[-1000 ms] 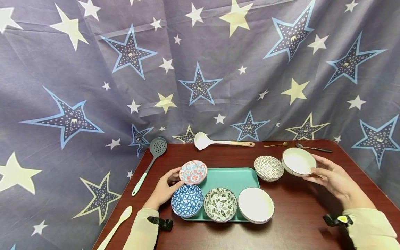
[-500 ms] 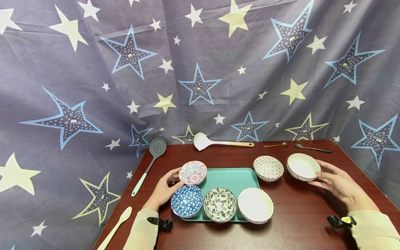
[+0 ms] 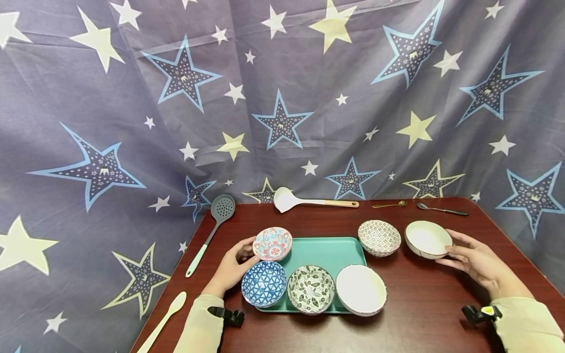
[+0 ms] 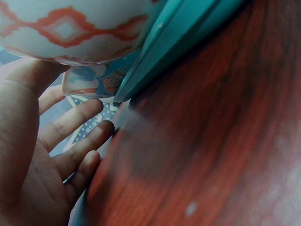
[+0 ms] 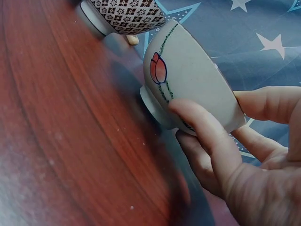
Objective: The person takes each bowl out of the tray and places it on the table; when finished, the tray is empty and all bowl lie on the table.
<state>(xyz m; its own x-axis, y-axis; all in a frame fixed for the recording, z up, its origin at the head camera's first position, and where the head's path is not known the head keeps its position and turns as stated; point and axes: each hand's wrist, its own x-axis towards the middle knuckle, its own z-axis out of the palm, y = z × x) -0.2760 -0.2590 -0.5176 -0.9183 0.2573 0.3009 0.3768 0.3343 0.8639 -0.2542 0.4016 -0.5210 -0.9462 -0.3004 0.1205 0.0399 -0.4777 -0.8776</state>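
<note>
At the tray's left end my left hand [image 3: 232,264] holds a red-and-blue floral bowl [image 3: 273,243], thumb on its near side; the other fingers [image 4: 84,150] spread loosely below. A blue triangle-patterned bowl [image 3: 264,283], a leaf-patterned bowl [image 3: 311,289] and a plain white-inside bowl [image 3: 361,290] line the near side of the green tray [image 3: 324,250]. My right hand [image 3: 478,262] pinches the side of a cream bowl [image 3: 428,239] with a red tulip outside [image 5: 159,69]. Whether its foot touches the table is unclear. A brown-patterned bowl [image 3: 379,238] stands just left of it.
Along the back edge lie a white ladle [image 3: 287,199], a thin gold spoon [image 3: 390,204] and a dark-handled spoon [image 3: 441,210]. A grey slotted turner [image 3: 222,208] and a cream spoon [image 3: 169,314] lie at the left edge. A star-printed curtain [image 3: 282,73] hangs behind the table.
My right hand has carried the cream bowl rightward and nearer to me, then slightly lower. The left hand and its floral bowl have stayed in place.
</note>
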